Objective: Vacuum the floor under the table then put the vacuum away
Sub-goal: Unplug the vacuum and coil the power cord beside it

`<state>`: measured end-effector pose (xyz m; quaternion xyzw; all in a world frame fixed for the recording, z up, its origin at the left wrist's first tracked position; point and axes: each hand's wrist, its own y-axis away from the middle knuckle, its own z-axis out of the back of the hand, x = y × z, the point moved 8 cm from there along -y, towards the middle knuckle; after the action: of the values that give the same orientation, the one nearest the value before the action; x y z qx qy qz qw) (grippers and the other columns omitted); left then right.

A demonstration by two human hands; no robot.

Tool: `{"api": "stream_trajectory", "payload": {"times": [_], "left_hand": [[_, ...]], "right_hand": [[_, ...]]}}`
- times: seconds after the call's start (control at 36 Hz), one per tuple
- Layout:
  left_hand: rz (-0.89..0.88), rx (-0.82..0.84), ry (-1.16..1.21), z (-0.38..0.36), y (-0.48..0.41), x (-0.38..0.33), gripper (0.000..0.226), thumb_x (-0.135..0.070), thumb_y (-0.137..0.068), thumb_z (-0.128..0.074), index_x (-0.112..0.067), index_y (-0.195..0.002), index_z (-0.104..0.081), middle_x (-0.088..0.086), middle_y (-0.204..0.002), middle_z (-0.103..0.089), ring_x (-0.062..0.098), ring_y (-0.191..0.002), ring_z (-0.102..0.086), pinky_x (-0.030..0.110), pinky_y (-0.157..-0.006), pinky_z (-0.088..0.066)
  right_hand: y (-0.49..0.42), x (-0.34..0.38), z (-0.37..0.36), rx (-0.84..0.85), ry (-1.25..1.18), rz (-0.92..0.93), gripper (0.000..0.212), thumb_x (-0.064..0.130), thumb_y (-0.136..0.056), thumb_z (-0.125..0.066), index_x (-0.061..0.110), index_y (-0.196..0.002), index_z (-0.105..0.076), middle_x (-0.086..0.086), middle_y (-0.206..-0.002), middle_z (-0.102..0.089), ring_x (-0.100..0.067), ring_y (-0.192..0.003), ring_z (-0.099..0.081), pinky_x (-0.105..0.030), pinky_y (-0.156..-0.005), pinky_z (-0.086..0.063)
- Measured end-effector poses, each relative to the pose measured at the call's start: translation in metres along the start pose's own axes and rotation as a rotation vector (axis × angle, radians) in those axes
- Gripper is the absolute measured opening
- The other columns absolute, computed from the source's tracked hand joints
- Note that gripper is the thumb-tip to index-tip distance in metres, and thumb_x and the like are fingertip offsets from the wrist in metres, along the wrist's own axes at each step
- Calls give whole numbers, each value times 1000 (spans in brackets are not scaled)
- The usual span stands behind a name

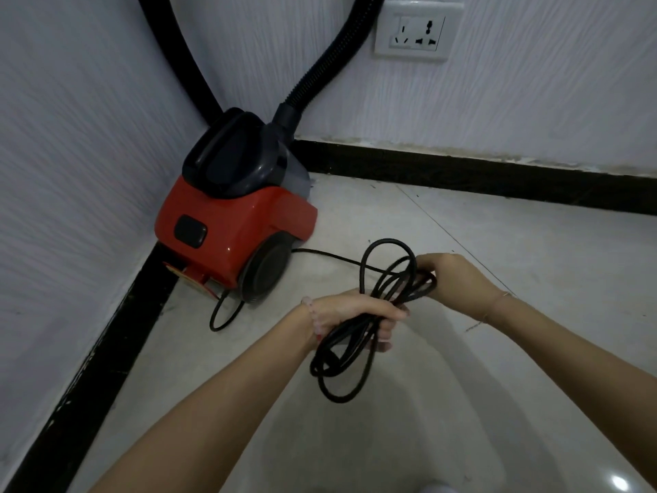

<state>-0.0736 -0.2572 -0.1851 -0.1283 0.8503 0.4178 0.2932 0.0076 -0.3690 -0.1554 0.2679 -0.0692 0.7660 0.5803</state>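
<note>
A red and black canister vacuum point(234, 222) stands on the floor in the corner of two white walls. Its black ribbed hose point(320, 69) rises along the back wall and out of the top of the view. The black power cord point(341, 354) runs from the vacuum's rear across the floor into a bundle of several loops. My left hand point(355, 314) is shut around the middle of the looped bundle. My right hand point(451, 275) pinches the upper end of the loops, to the right of the vacuum. The plug is not visible.
A white wall socket point(416, 32) sits on the back wall above the vacuum, with nothing plugged in. A black skirting board point(462, 176) runs along both walls. The floor point(533, 243) is pale glossy tile.
</note>
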Motion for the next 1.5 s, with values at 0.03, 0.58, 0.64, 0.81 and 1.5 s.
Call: {"api": "stream_trajectory", "payload": {"times": [0.03, 0.58, 0.64, 0.81, 1.5], "left_hand": [[-23, -4, 7, 2, 0, -1, 14, -7, -90, -56, -16, -83, -65, -7, -50, -45, 5, -47, -46, 24, -69, -52], [-484, -508, 486, 73, 18, -22, 11, -3, -90, -56, -7, -98, -64, 4, -79, -60, 8, -56, -57, 20, -62, -56], [-488, -557, 329, 74, 21, -22, 15, -1, -88, -59, -6, -101, -64, 6, -86, -65, 10, -66, -58, 19, -66, -55], [-459, -525, -216, 57, 35, -26, 22, -1, -87, -57, -11, -102, -69, 4, -98, -72, 0, -94, -65, 9, -84, -48], [-495, -1056, -245, 133, 117, 71, 6, -12, -83, -65, -10, -81, -60, -4, -63, -52, 7, -59, -49, 23, -60, -42]], "right_hand": [[-1, -4, -1, 7, -70, -8, 12, 25, -81, -70, 14, -87, -71, -2, -89, -73, -19, -88, -64, -24, -73, -47], [8, 40, -13, 32, -1211, -238, 7, 3, -91, -57, 3, -97, -61, -10, -77, -70, -18, -69, -67, -29, -73, -61], [8, 49, -16, 60, -1169, -215, 4, 4, -90, -58, 4, -93, -61, -8, -75, -70, -14, -64, -68, -26, -68, -60], [3, 52, -19, 59, -1217, -243, 7, 4, -92, -56, 2, -98, -57, -13, -82, -69, -13, -63, -71, -24, -66, -60], [-5, 128, -115, 500, -1042, -354, 14, 16, -90, -62, 6, -98, -64, -9, -94, -70, -15, -81, -69, -18, -62, -57]]}}
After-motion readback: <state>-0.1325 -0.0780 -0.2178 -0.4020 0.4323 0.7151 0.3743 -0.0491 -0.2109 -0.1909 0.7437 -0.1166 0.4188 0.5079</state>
